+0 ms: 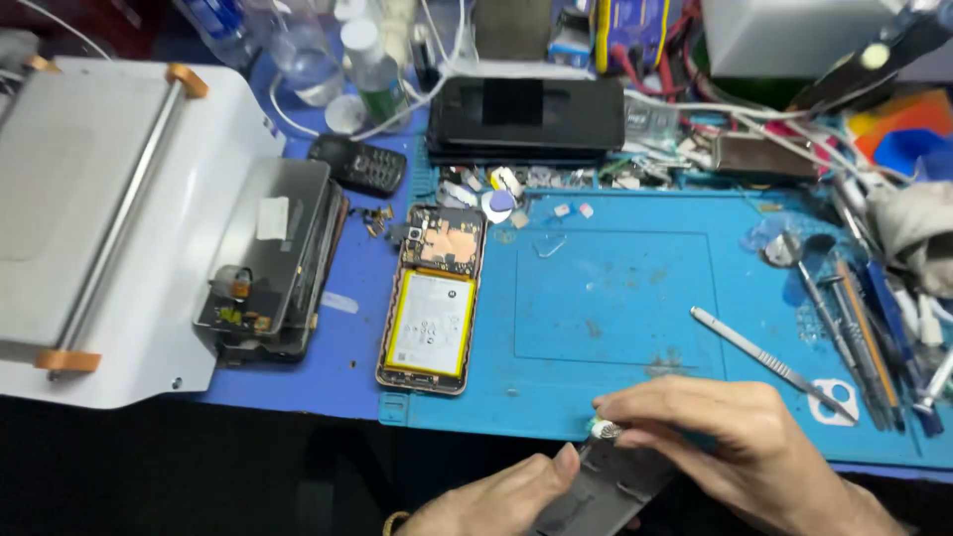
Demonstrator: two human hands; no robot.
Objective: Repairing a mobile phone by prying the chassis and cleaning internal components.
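My left hand point(501, 501) and my right hand point(730, 442) meet at the near edge of the blue work mat point(615, 298). Together they hold a grey flat part point(606, 486) with a small round piece at its top end, which my right fingertips pinch. An opened phone point(432, 298) lies on the mat's left side, back off, with its white battery and copper-coloured board showing. Silver tweezers point(764, 359) rest just beyond my right hand.
A white machine point(119, 218) with a metal bar fills the left, a removed screen panel point(268, 258) leaning on it. A small keypad phone point(359, 166), bottles, a stack of dark phones point(526, 119), loose screws and several hand tools point(864, 328) crowd the back and right.
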